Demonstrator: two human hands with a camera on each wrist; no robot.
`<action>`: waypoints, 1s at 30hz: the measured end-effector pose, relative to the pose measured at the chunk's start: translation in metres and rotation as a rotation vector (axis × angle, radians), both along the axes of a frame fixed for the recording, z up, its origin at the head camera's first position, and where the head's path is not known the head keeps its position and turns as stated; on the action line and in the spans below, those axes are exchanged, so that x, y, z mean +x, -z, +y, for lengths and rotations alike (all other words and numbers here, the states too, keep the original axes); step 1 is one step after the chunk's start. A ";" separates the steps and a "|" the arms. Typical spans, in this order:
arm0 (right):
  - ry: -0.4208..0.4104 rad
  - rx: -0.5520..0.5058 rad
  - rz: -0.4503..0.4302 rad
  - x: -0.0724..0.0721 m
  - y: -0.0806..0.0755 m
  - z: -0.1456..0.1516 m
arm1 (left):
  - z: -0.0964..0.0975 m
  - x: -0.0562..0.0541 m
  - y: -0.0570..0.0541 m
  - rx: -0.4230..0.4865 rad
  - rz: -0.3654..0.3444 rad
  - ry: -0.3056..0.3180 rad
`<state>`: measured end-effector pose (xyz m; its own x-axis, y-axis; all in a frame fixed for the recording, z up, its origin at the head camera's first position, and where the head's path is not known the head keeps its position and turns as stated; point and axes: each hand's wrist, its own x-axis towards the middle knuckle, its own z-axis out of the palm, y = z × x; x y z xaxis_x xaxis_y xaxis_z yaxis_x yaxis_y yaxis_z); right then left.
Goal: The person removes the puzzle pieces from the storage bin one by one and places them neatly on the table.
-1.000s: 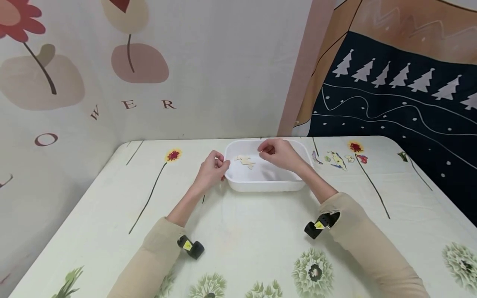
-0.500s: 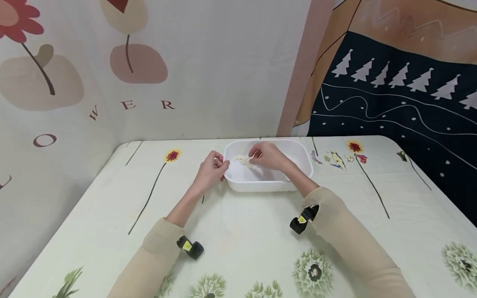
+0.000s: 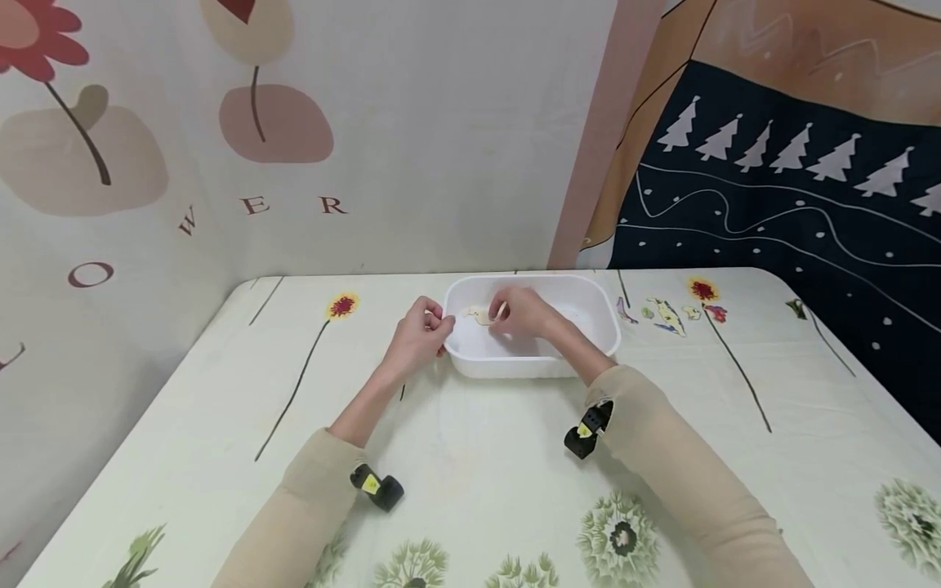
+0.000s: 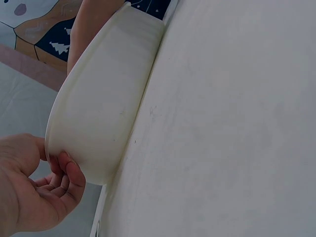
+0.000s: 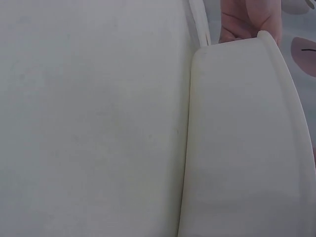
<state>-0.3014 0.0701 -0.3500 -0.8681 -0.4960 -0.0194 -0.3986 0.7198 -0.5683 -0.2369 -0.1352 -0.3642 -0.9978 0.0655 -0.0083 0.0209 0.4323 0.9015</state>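
A white plastic basin (image 3: 525, 368) stands near the table's far edge. My left hand (image 3: 415, 336) pinches its left rim, thumb and fingers curled at the wall, as the left wrist view also shows. Inside the basin lie small, flat, cream-coloured cut-out pieces (image 3: 479, 314). My right hand (image 3: 525, 313) reaches down into the basin, thumb and index finger curled together at the right side of these pieces, pinching at one; the fingertips partly hide it. In the right wrist view the basin wall (image 5: 247, 138) hides that hand, while the left hand (image 5: 251, 19) shows beyond it.
Several small coloured cut-outs (image 3: 666, 316) lie on the table right of the basin, mixed with the printed sunflower of the tablecloth (image 3: 470, 457). Patterned cloths hang behind the table. Small black cameras (image 3: 385, 492) sit on both wrists.
My right hand has moved left and down inside the basin, from its upper middle to the cream-coloured pieces, partly covering them. The left hand has stayed on the rim; the basin has not moved.
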 end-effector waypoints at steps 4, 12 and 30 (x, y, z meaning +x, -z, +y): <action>-0.001 0.030 0.024 0.000 0.000 0.000 | 0.000 0.001 0.000 -0.011 0.019 0.002; -0.006 0.058 0.014 0.001 -0.004 0.000 | 0.001 0.001 -0.002 -0.019 0.029 0.008; -0.002 -0.002 0.016 0.006 -0.001 0.001 | 0.001 0.003 -0.003 -0.010 0.013 0.005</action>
